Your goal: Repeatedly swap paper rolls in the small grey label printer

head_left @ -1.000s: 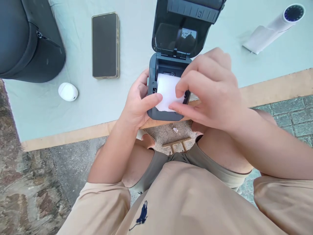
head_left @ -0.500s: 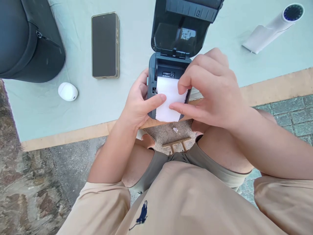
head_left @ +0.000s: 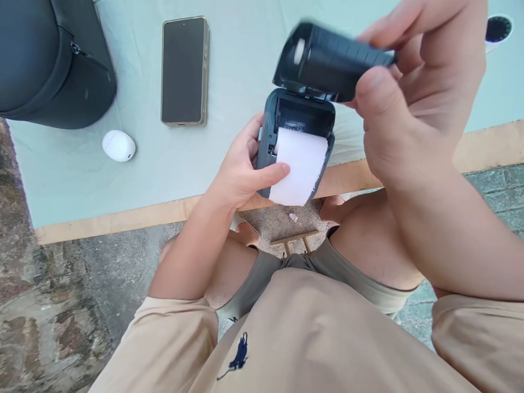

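A small dark grey label printer [head_left: 270, 125] sits at the near edge of the table. A white paper strip [head_left: 301, 169] runs out of its open bay and hangs over the front. My left hand [head_left: 241, 169] grips the printer's left side, thumb pressing the paper's left edge. My right hand [head_left: 413, 93] is raised above and holds the printer's hinged lid [head_left: 327, 60], which is tilted partway down over the bay. The lid is blurred.
A pale green cloth covers the table [head_left: 164, 174], whose wooden edge faces me. On it lie a dark phone [head_left: 184, 71], a white oval case [head_left: 118, 146] and a black zipped bag [head_left: 53, 60]. A white device [head_left: 497, 27] shows at the far right. Paved ground lies below.
My right hand left the paper and rose to the lid, swinging it down from fully open. The paper now hangs further out over the printer's front.
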The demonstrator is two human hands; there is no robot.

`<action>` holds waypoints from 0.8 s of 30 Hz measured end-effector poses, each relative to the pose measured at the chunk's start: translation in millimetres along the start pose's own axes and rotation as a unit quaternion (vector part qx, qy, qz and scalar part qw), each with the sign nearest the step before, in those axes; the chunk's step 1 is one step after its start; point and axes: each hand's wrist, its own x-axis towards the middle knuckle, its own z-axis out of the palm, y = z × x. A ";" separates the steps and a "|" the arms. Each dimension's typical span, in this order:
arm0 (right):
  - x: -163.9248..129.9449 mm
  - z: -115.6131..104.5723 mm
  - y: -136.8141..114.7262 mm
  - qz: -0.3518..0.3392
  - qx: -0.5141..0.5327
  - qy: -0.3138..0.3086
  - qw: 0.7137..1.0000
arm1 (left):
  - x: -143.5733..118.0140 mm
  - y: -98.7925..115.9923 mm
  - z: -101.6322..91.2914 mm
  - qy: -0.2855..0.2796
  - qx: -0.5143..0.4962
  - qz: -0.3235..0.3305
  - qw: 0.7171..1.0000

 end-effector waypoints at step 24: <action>2.7 -2.9 8.1 0.020 0.014 -0.200 0.980 | 4.2 -10.4 -11.4 -0.052 0.004 0.068 0.996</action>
